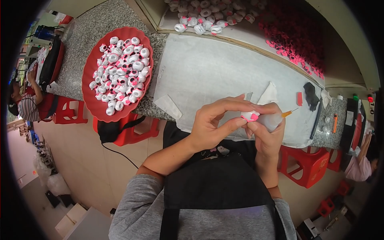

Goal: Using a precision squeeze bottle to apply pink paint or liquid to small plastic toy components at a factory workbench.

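In front of my chest, my left hand (pixel 212 122) is closed, its thumb and fingers pinching a small white-and-pink figure piece (pixel 250 116). The fingertips of my right hand (pixel 267 138) meet the same piece from the other side. Also in my right hand is a translucent squeeze bottle (pixel 273 121), its orange needle tip (pixel 286 114) pointing up and to the right. Part of the bottle is hidden by the fingers. Both hands are above a white sheet (pixel 200 72) on the bench.
A red scalloped tray (pixel 89 86) heaped with white-and-pink pieces stands at the left. Behind the sheet, a shelf holds white pieces (pixel 208 24) and pink pieces (pixel 294 54). White cloths (pixel 269 94), a black cloth (pixel 311 96) and an orange pen-like tool (pixel 335 123) lie at the right. Co-workers sit at both sides.
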Motion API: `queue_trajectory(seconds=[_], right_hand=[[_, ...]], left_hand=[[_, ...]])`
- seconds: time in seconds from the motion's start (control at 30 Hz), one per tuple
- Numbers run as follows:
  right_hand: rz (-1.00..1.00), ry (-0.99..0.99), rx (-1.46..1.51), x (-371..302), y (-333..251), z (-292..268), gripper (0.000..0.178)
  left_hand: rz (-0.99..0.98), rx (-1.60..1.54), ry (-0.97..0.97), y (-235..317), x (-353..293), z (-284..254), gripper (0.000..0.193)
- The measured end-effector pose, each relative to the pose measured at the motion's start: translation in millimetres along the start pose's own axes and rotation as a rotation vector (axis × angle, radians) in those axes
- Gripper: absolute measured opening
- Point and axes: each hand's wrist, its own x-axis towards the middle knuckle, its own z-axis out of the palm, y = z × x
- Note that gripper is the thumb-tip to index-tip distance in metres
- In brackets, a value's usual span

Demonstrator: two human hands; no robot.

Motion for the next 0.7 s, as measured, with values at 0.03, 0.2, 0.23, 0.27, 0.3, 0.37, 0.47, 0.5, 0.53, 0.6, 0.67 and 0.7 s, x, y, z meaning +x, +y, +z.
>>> queue_trajectory(seconds=[0.03,0.2,0.23,0.27,0.3,0.37,0.47,0.5,0.53,0.6,0.67,0.7], right_hand=[[0.029,-0.006,0.031,-0.3,0.7,-1.0,0.022],[0.114,-0.003,0.108,-7.9,-4.5,-5.9,0.021],[0.086,-0.004,0.106,-10.2,-3.7,-7.1,0.021],[0.054,0.003,0.101,-10.1,-2.9,-6.9,0.021],[0.058,-0.017,0.112,-8.1,-2.0,-3.8,0.021],[0.133,-0.052,0.085,-5.8,-2.3,-0.1,0.022],[0.135,-0.075,-0.018,7.3,-1.8,15.7,0.028],[0.108,-0.064,-0.055,11.2,-2.8,14.7,0.032],[0.098,-0.034,-0.066,13.8,-4.6,10.2,0.032],[0.111,-0.097,-0.094,16.8,-0.3,0.1,0.036],[0.109,-0.036,-0.080,17.4,1.9,-0.6,0.035],[0.117,0.002,-0.060,16.7,2.4,-0.6,0.034]], left_hand=[[0.004,0.013,0.013,1.3,-1.2,0.3,0.022],[-0.068,-0.177,-0.108,-4.0,0.8,1.1,0.026],[-0.083,-0.234,-0.120,-4.1,0.0,-0.1,0.025],[-0.075,-0.212,-0.103,-1.7,-0.9,-1.6,0.025],[-0.095,-0.237,-0.106,0.7,-1.5,-2.9,0.023],[-0.114,-0.261,-0.112,6.0,-2.7,-9.5,0.021],[0.106,0.171,0.189,32.5,-11.6,-40.7,0.019],[0.232,0.233,0.304,39.5,-12.7,-57.6,0.021],[0.308,0.415,0.469,51.6,-12.4,-70.8,0.024],[0.362,0.827,0.734,70.1,-3.2,-82.5,0.026],[0.379,1.005,0.688,71.6,15.5,-84.9,0.027],[0.350,1.000,0.602,68.9,26.0,-83.0,0.027]])
